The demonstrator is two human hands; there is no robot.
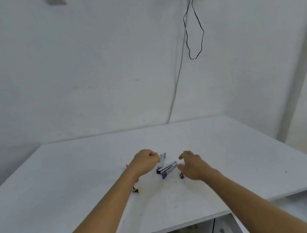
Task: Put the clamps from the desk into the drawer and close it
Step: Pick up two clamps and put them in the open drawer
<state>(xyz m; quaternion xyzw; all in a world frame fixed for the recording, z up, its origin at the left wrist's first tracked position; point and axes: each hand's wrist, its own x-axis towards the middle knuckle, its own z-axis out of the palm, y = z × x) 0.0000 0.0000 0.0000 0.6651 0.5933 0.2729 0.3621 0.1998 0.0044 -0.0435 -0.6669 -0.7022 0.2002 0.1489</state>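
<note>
Your left hand (pixel 146 162) was curled into a closed grip beside the blue-tipped clamp (pixel 162 159); whether it held anything cannot be told. Your right hand (pixel 192 165) was spread open, empty, just beside the purple-tipped clamp (pixel 167 169). Both clamps lay on the white counter (pixel 80 176).

A white desk (pixel 80 176) is being shown set against a pale wall, its top marked with faint specks. Several clamps are lying on it. A purple-tipped clamp (pixel 166 169) is resting near the middle. A blue-tipped clamp (pixel 162 158) is lying just behind it, touching or nearly so. A yellow-tipped clamp (pixel 136 190) is sitting nearer the front edge, left of the purple-tipped one. A small dark clamp (pixel 181 175) is partly hidden just right of it.
</note>
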